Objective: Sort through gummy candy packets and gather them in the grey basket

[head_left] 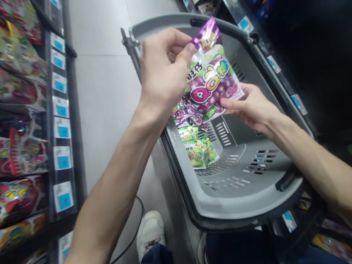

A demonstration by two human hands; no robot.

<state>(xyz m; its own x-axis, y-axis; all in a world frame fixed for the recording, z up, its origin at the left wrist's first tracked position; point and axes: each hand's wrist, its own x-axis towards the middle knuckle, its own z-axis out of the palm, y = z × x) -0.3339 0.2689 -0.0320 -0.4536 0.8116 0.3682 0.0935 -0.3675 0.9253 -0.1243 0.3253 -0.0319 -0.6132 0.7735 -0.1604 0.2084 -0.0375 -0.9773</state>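
Head view: The candy bag (212,78), purple with a grape print, is held in the air above the far half of the grey basket (249,183). Its long axis runs near to far; the sealed top edge points far, and the printed face is turned up toward the camera. The left hand (164,71) pinches the upper left edge, fingers (189,51) closed on the foil. The right hand (253,107) supports the near right corner, thumb pressed on top. Green candy packs (201,149) lie on the basket bottom, near the left wall. A shelf (14,96) of snack packs with blue price tags (62,156) stands at left.
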